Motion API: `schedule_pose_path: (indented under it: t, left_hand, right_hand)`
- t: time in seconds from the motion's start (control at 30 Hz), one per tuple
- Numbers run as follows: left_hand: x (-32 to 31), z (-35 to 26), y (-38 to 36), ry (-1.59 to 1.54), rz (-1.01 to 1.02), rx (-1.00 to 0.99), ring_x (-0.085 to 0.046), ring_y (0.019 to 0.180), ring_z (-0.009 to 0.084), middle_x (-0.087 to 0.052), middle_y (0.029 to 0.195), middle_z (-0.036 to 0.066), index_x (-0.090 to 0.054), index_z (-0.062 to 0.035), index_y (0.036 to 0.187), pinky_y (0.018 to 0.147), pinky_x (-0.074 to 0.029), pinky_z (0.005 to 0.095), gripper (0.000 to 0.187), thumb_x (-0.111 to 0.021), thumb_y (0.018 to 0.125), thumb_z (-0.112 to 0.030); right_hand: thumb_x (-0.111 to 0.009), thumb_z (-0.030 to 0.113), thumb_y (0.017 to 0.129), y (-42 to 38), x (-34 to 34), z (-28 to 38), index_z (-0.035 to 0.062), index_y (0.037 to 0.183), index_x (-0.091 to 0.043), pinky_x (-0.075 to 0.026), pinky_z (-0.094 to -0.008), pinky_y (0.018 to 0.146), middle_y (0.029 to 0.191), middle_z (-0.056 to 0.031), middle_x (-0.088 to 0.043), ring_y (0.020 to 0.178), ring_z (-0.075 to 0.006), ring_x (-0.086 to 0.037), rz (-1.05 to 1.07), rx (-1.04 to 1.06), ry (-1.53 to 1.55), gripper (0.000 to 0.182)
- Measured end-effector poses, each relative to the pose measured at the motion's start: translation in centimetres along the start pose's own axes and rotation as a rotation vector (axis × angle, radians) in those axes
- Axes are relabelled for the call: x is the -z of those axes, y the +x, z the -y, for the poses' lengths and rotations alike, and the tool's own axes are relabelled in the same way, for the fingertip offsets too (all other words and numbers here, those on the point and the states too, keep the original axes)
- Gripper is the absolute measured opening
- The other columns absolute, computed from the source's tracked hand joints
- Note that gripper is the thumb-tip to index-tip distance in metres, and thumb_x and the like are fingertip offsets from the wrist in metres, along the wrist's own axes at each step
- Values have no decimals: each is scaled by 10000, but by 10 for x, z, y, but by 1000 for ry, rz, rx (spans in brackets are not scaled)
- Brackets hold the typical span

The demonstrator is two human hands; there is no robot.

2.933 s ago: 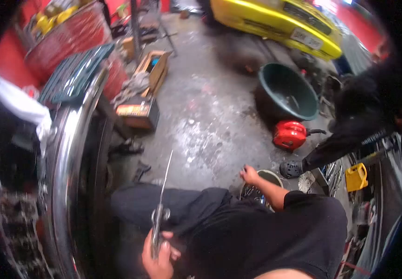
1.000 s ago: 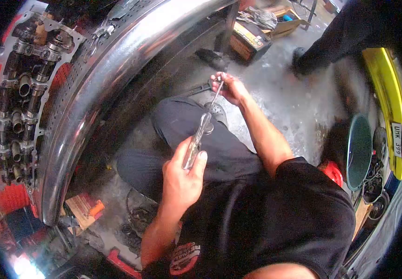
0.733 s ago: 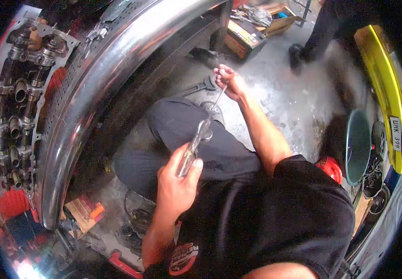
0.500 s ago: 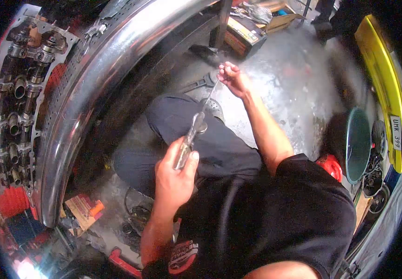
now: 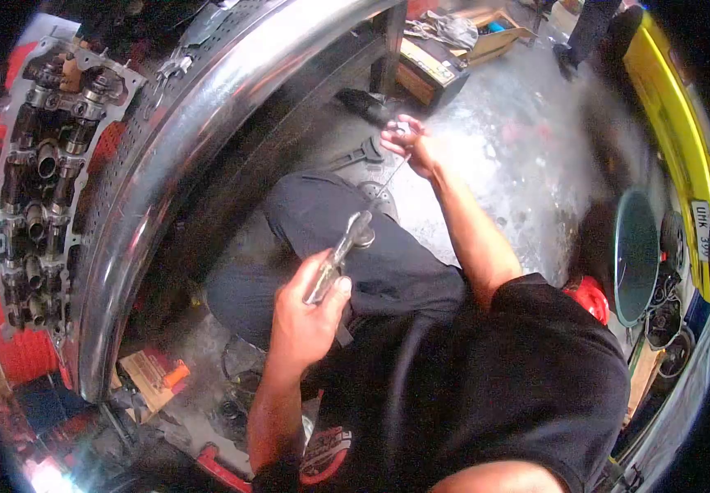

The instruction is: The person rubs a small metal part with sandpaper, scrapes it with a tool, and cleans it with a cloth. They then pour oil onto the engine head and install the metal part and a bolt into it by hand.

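Near the centre, our left hand (image 5: 301, 324) is clenched around a metal hand tool (image 5: 339, 249), fingers wrapped about its grip. A round knob (image 5: 364, 237) sits on the tool's side, and a thin rod (image 5: 393, 173) runs from its head towards one o'clock. Our right hand (image 5: 420, 154) is near twelve o'clock, palm turned partly up. Its fingers, bunched closely a moment ago, are now looser and more spread, with a small pale spot (image 5: 404, 127) among them. The view is blurred here, so we cannot tell whether they grasp anything or touch the rod; our left hand's hold on the tool is the only sure one.

Below the rod are our bent leg in dark trousers (image 5: 326, 209) and a shoe with holes (image 5: 379, 197). A dark metal bar (image 5: 359, 154) lies on the floor just beside the shoe, towards eleven o'clock.

Around us, a curved shiny metal edge (image 5: 129, 234) sweeps from eight to twelve o'clock, with an engine part (image 5: 39, 218) beyond it at nine. A green tub (image 5: 636, 259) is at three o'clock. Another person's leg (image 5: 590, 31) shows near one o'clock, farther off than before.
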State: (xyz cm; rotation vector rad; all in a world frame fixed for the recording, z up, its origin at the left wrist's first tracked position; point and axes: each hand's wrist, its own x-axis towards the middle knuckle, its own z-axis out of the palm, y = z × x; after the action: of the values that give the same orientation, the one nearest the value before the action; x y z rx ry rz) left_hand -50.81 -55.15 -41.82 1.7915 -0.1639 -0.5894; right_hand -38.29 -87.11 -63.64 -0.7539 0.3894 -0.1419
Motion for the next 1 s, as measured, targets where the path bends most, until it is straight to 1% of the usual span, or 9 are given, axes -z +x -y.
schedule_pose_path:
  t: [0.07, 0.27, 0.37, 0.4, 0.5, 0.83, 0.87, 0.97, 1.0]
  left_hand:
    - [2, -11, -3, -171, 43, 101, -470, 462, 55, -598, 734, 54, -530, 38, 1204, 418, -377, 211, 325, -578, 902, -72]
    - [10, -8, -3, -163, 42, -10, -469, 456, 59, -603, 744, 67, -529, 50, 1199, 413, -381, 212, 314, -558, 912, -73]
    - [18, -25, -5, -148, 93, 40, -470, 448, 64, -604, 751, 81, -524, 58, 1204, 410, -387, 213, 323, -555, 916, -82]
    - [18, -25, -3, -148, 61, 31, -470, 448, 64, -605, 750, 84, -524, 61, 1203, 410, -386, 213, 324, -554, 913, -80]
    - [20, -25, 0, -120, 28, 19, -471, 447, 65, -605, 748, 90, -523, 63, 1203, 409, -383, 211, 328, -551, 908, -75]
    - [26, -27, 2, -119, 110, 10, -472, 447, 67, -602, 766, 97, -524, 65, 1189, 410, -379, 210, 311, -546, 921, -90]
    - [25, -27, 2, -115, 111, 11, -472, 447, 68, -603, 768, 98, -523, 66, 1187, 409, -378, 210, 310, -545, 920, -89]
    - [26, -30, -1, -155, 125, 29, -466, 445, 68, -609, 783, 105, -522, 71, 1183, 413, -378, 207, 309, -537, 910, -73]
    - [26, -28, -4, -170, 124, 39, -464, 444, 68, -611, 787, 106, -522, 72, 1182, 413, -378, 207, 309, -535, 908, -71]
  right_hand:
    - [-556, -131, 824, 0, 3, -1, -13, 1342, -320, -532, -489, 918, 1194, -221, -510, 1022, -375, -614, 21, 8, -63, 581]
    - [-556, -65, 858, -9, -5, 4, -29, 1350, -349, -536, -449, 907, 1192, -211, -561, 1017, -348, -622, 79, -19, -51, 534]
    - [-596, -1, 865, -7, 13, -1, -33, 1296, -453, -510, -392, 923, 1147, -167, -618, 1032, -281, -625, 156, 53, -407, 455]
    - [-622, 59, 875, -4, 21, -3, -23, 1252, -527, -481, -338, 935, 1134, -136, -651, 1042, -213, -624, 181, 161, -738, 398]
    - [-619, 103, 892, -43, -8, 16, -7, 1262, -536, -461, -333, 952, 1175, -143, -647, 1070, -216, -621, 97, 182, -1290, 395]
    - [-552, 12, 809, -49, 31, 36, 35, 1142, -595, -491, -440, 847, 1040, -154, -654, 917, -395, -611, 345, 854, -1777, 336]
    - [-570, 20, 847, -51, 28, 41, 26, 1134, -587, -515, -411, 803, 1000, -152, -653, 841, -321, -642, 364, 865, -1753, 288]
    - [-584, 29, 888, -61, 8, 45, 4, 1118, -570, -538, -371, 729, 989, -141, -651, 813, -229, -656, -46, 147, -1063, 231]
    - [-609, 44, 905, -52, 23, 36, -30, 1171, -512, -555, -321, 719, 998, -137, -649, 853, -169, -658, -103, 266, -1001, 293]
